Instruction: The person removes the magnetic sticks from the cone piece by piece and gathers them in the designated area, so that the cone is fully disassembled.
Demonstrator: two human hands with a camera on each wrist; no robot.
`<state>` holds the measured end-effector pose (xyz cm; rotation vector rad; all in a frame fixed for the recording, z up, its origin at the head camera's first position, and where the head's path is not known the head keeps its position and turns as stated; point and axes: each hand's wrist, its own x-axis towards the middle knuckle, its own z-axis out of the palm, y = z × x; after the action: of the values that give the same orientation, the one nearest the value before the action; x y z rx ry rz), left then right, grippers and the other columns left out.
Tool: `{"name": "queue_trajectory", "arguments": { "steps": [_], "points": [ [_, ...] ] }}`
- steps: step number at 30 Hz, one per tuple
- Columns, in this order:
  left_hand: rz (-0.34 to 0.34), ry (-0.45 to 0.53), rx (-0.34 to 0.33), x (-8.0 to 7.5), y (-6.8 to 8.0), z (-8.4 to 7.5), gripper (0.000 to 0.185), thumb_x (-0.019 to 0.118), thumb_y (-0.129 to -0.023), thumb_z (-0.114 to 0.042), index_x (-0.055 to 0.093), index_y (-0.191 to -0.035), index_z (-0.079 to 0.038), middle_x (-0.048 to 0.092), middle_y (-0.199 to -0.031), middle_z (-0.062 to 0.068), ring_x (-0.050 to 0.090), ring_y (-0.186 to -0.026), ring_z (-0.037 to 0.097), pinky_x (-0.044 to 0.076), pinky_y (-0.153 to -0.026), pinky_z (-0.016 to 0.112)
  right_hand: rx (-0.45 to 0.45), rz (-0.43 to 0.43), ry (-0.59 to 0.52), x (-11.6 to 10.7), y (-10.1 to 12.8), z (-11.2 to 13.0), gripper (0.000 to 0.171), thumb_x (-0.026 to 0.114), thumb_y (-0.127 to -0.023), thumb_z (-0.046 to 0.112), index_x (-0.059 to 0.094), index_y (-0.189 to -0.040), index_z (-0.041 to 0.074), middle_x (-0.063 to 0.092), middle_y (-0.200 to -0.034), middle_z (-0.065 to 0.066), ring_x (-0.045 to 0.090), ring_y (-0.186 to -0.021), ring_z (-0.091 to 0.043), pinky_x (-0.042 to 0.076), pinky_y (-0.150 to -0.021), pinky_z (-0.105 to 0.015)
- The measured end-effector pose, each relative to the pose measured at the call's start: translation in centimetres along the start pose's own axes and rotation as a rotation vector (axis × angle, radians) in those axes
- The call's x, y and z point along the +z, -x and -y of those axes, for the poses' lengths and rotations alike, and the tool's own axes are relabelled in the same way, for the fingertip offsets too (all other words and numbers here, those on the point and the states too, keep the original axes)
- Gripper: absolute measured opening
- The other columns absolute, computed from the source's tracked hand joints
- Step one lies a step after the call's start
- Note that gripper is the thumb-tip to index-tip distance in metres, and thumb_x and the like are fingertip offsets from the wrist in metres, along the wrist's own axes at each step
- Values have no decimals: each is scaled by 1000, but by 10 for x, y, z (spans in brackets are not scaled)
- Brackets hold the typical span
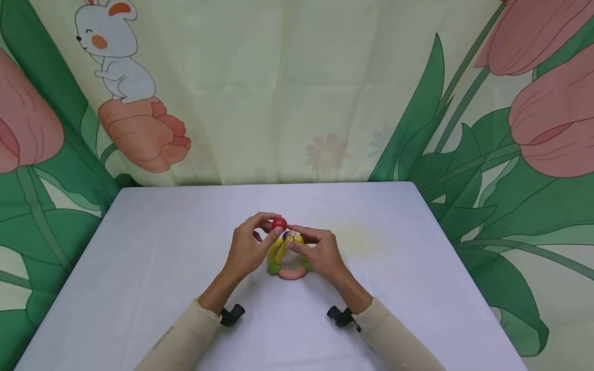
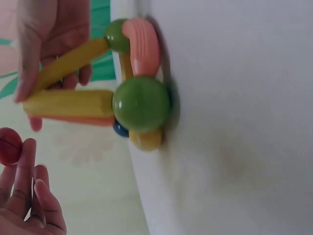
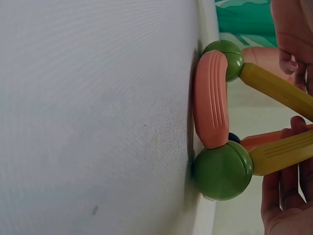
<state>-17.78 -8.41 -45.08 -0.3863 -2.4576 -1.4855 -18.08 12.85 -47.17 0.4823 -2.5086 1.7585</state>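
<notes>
My left hand (image 1: 247, 246) pinches a small red ball (image 1: 279, 223) between thumb and fingers, just above and left of the toy's top. My right hand (image 1: 323, 251) grips the upper ends of the yellow rods, where they lean together. This magnetic-rod toy stands on the table like a small pyramid. Green balls (image 2: 142, 104) form its front corners, joined by a curved salmon rod (image 3: 212, 100) lying low between them. Yellow rods (image 2: 71, 103) slope up from the green balls. Behind them show an orange rod (image 3: 264, 139) and a dark blue ball (image 3: 234, 138), partly hidden.
A white-covered table (image 1: 162, 288) lies under the toy, its far edge against a printed curtain (image 1: 260, 93) with tulips and a rabbit. Black wrist cameras (image 1: 232, 315) sit at both beige sleeve cuffs (image 1: 195, 330).
</notes>
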Motion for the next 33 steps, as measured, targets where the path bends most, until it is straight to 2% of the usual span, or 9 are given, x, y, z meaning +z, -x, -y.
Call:
{"name": "queue_trajectory", "arguments": {
  "steps": [8, 15, 21, 26, 33],
  "points": [
    [-23, -64, -79, -33, -5, 21, 36, 79, -98, -29, 70, -132, -20, 77, -110, 1, 67, -101, 17, 52, -73, 27, -16, -10, 0, 0, -1, 0, 42, 86, -90, 23, 77, -131, 22, 80, -124, -9, 71, -99, -17, 58, -89, -27],
    [-75, -143, -107, -70, -7, 55, 38, 79, -98, -31, 70, -133, -19, 78, -113, 6, 68, -104, 21, 50, -73, 24, 1, 0, -20, 0, 0, -1, 40, 86, -90, 22, 78, -130, 24, 80, -110, 1, 69, -94, -18, 58, -87, -32],
    [-101, -203, -130, -104, -11, 84, 38, 78, -99, -27, 69, -134, -14, 78, -114, 13, 69, -105, 30, 50, -75, 27, 16, 11, -28, 0, 2, 0, 41, 86, -91, 23, 78, -131, 20, 77, -100, 0, 69, -95, -18, 58, -85, -40],
    [-64, -253, -181, -127, -16, 101, 42, 77, -100, -26, 66, -137, -9, 77, -118, 19, 66, -108, 36, 49, -83, 39, 20, 12, -26, -1, 2, 0, 40, 86, -91, 24, 78, -130, 24, 77, -98, 1, 71, -95, -17, 58, -85, -41],
    [9, -334, -313, -147, -23, 122, 46, 76, -99, -22, 62, -139, -5, 73, -126, 22, 62, -117, 38, 54, -87, 43, 9, 15, -17, -1, 1, 0, 41, 86, -91, 23, 78, -131, 22, 78, -103, 0, 70, -95, -18, 58, -86, -40]
  ]
}}
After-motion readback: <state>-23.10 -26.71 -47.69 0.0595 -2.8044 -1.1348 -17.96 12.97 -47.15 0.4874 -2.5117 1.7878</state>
